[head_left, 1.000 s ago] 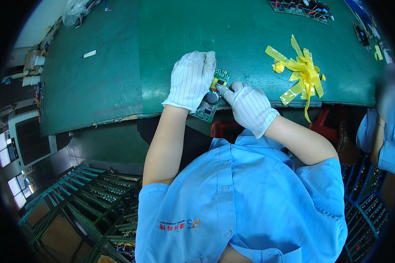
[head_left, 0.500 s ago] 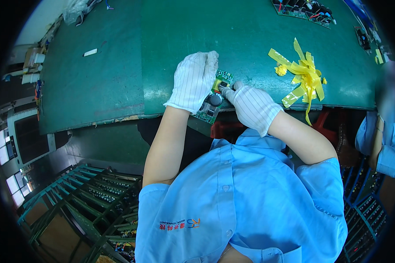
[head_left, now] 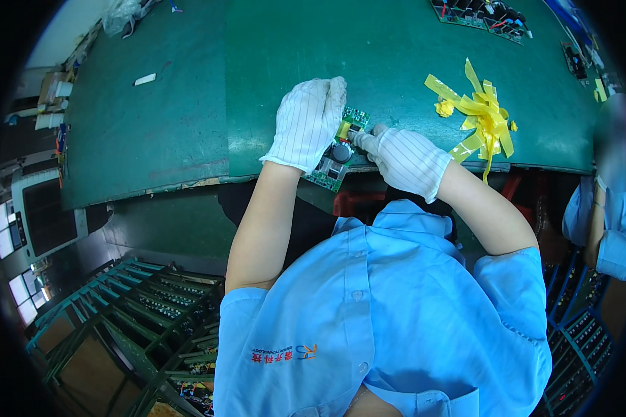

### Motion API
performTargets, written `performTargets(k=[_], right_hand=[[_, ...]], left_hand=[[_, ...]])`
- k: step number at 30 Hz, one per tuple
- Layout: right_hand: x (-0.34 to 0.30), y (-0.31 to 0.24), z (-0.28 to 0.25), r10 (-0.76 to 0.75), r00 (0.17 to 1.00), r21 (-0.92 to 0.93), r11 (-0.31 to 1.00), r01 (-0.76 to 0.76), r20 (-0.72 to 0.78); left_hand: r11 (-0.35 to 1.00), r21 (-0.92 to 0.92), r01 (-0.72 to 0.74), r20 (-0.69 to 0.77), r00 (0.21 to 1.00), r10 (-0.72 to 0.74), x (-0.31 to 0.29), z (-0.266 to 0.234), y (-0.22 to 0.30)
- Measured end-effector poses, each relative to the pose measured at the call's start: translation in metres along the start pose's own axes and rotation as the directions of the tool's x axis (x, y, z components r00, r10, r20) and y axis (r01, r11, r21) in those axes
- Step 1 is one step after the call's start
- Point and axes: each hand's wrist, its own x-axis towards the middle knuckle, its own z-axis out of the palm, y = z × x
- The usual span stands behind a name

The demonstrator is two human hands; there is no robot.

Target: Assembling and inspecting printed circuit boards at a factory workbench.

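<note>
A green circuit board (head_left: 330, 177) is tilted at the near edge of the green table, bearing a round black capacitor (head_left: 341, 152) and a transformer (head_left: 344, 130) wrapped in yellow tape. My left hand (head_left: 308, 119), in a white striped glove, grips the board's left side, with its fingertips partly hidden. From the right, my right hand (head_left: 409, 160), gloved alike, has its fingers curled, with the tips against the board's right side by the transformer. Whether anything small sits between those tips is hidden.
Right of my hands, a bunch of yellow tape strips (head_left: 490, 118) hangs over the table edge. More circuit boards (head_left: 476, 17) lie at the far right. A small white piece (head_left: 145, 79) is on the left. Another person's sleeve (head_left: 615, 236) shows at the right rim; racks (head_left: 146, 306) stand lower left.
The board and both hands have shifted slightly up, away from me. My right hand has turned a little, its fingertips staying by the transformer.
</note>
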Motion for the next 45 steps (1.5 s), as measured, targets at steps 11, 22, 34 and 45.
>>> performTargets(k=[11, 22, 34, 45], right_hand=[[0.001, 0.001, 0.025, 0.007, 0.978, -0.061, 0.998, -0.020, -0.211], [-0.003, 0.017, 0.017, -0.090, 0.985, 0.039, 0.995, 0.097, -0.149], [-0.004, 0.017, 0.016, -0.092, 0.988, -0.017, 0.996, 0.091, -0.127], [-0.003, 0.019, 0.018, -0.132, 0.974, 0.016, 0.990, 0.137, -0.185]], left_hand=[[0.997, 0.057, 0.047, 0.090, 0.995, -0.052, 0.000, -0.003, 0.002], [0.994, -0.008, 0.108, 0.109, 0.988, -0.107, 0.002, -0.006, 0.003], [0.997, -0.025, 0.072, 0.079, 0.994, -0.070, 0.000, -0.004, 0.003], [0.998, -0.019, 0.061, 0.012, 0.998, -0.061, 0.001, 0.000, 0.001]])
